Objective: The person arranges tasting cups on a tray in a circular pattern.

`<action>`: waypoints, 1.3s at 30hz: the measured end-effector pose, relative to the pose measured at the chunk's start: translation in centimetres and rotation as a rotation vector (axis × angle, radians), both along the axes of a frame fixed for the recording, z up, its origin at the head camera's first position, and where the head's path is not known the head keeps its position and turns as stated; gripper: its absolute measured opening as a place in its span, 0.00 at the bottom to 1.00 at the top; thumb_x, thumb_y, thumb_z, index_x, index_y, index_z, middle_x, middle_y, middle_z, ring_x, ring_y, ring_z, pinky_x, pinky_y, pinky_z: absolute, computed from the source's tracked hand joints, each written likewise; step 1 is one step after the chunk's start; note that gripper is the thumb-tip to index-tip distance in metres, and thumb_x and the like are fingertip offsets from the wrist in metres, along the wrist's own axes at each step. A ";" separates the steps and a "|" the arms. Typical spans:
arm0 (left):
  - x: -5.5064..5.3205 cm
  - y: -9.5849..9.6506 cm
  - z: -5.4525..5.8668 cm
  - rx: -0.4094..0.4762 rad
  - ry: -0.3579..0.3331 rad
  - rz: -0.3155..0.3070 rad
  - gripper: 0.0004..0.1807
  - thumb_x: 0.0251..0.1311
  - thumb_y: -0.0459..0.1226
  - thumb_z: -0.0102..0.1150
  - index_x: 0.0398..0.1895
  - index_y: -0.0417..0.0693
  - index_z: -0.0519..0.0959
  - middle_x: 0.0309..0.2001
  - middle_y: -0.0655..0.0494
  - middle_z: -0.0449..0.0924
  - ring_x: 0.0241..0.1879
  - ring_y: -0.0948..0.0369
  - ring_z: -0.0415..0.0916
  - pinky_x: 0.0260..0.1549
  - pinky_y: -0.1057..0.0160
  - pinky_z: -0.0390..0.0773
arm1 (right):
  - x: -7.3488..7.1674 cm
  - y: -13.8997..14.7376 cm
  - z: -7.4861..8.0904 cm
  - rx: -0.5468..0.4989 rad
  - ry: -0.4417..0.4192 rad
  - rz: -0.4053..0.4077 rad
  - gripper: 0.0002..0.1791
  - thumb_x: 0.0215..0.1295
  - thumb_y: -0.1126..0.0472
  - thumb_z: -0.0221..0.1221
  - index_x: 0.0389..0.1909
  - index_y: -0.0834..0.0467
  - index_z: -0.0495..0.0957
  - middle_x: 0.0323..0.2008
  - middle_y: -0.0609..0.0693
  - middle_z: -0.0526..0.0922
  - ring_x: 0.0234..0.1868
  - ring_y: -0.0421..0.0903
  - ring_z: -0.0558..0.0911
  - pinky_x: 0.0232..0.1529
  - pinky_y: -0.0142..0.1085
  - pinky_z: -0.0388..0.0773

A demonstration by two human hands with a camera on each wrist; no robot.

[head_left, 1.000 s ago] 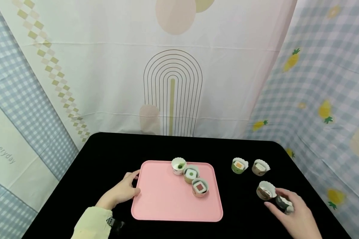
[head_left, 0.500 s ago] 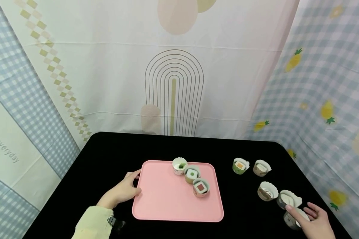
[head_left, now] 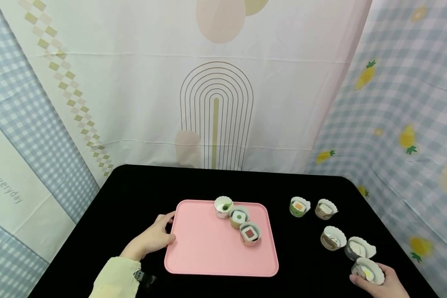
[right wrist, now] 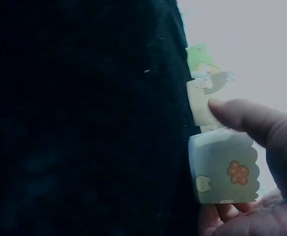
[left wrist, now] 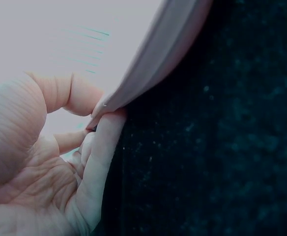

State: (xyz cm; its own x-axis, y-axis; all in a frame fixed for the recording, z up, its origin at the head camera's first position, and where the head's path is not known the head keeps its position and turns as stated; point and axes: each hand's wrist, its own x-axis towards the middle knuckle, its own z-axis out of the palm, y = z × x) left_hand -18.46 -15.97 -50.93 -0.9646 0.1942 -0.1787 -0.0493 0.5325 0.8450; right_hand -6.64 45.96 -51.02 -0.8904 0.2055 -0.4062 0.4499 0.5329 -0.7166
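Observation:
At the tray's left edge, my left hand pinches the rim of the pink tray. The left wrist view shows the thumb over the rim and a finger beneath it. At the table's near right, my right hand grips a grey paper baking cup, thumb at its near side and fingers around its far right. A white and yellow piece lies inside. In the right wrist view this cup shows a red flower print. Just behind it stands a dark grey baking cup with a white piece in it.
Further cups stand at the right: a brown one, a tan one and a green one. On the tray's back right, a white cup, an olive cup and a pink-brown cup form a slanting row.
My right hand has moved off the dark grey cup toward the near right and taken hold of the nearest grey cup. The left hand stays on the tray rim.

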 end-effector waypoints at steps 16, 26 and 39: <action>0.0 -0.2 -0.1 0.002 0.001 -0.003 0.47 0.43 0.27 0.59 0.73 0.43 0.58 0.59 0.42 0.61 0.29 0.58 0.74 0.28 0.61 0.78 | 0.6 -3.1 1.7 0.220 0.029 -0.082 0.49 0.55 0.35 0.62 0.59 0.74 0.61 0.39 0.60 0.76 0.31 0.50 0.75 0.28 0.40 0.72; -0.1 -0.2 -0.1 -0.004 0.011 -0.009 0.47 0.42 0.27 0.59 0.73 0.44 0.58 0.59 0.43 0.62 0.31 0.58 0.73 0.29 0.61 0.78 | 0.7 -8.1 3.6 0.191 0.121 -0.006 0.52 0.55 0.35 0.62 0.66 0.69 0.57 0.52 0.64 0.73 0.43 0.53 0.78 0.38 0.44 0.75; 0.0 -0.1 -0.1 0.005 0.013 -0.002 0.47 0.41 0.27 0.58 0.73 0.42 0.59 0.58 0.42 0.61 0.30 0.57 0.72 0.29 0.61 0.78 | -0.8 -18.0 3.2 0.145 0.438 0.169 0.33 0.50 0.47 0.71 0.55 0.52 0.70 0.44 0.48 0.78 0.42 0.42 0.78 0.41 0.37 0.75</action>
State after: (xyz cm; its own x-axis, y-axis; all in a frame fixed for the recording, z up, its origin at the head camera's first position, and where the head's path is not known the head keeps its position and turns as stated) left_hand -18.46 -16.03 -50.99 -0.9663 0.1969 -0.1655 -0.0377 0.5280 0.8484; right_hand -7.47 27.92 -47.85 -0.9969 0.0702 0.0361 0.0215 0.6811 -0.7319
